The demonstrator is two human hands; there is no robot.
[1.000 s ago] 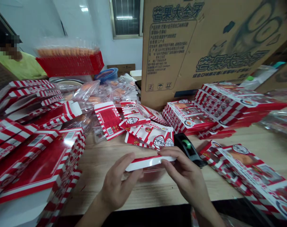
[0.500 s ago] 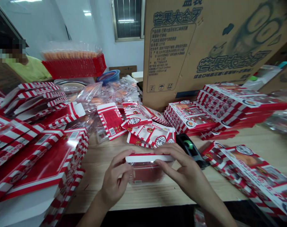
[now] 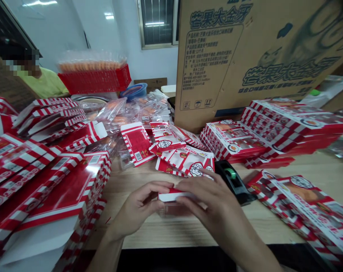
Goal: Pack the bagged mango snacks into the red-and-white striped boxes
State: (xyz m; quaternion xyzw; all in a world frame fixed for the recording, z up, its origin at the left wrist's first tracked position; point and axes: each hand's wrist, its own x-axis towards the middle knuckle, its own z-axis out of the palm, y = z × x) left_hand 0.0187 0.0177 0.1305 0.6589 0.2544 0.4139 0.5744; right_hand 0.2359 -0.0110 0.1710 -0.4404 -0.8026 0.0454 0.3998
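Between my hands, above the pale wooden table, is a red and white cardboard box (image 3: 169, 197), its white end edge turned toward me. My left hand (image 3: 141, 204) pinches its left end between thumb and fingers. My right hand (image 3: 206, 196) grips the right side, fingers over the top edge and thumb along the near edge. Most of the box is hidden by the hands, and its lower part is blurred. Just beyond lie loose striped red and white packets (image 3: 185, 160). A black tape dispenser (image 3: 235, 185) with green tape stands right of my right hand.
Stacks of flat striped boxes (image 3: 63, 192) crowd the left. Filled boxes (image 3: 298, 204) lie at right, with more stacked behind (image 3: 290, 121). A big brown carton (image 3: 211, 75) stands at the back. Clear plastic packs (image 3: 143, 107), a red tray (image 3: 96, 79) and a person in yellow (image 3: 51, 85) are behind.
My right hand has moved left and further over the box, covering more of it. The box's red panel shows less, and its white edge sits slightly lower. The view has shifted a little left.
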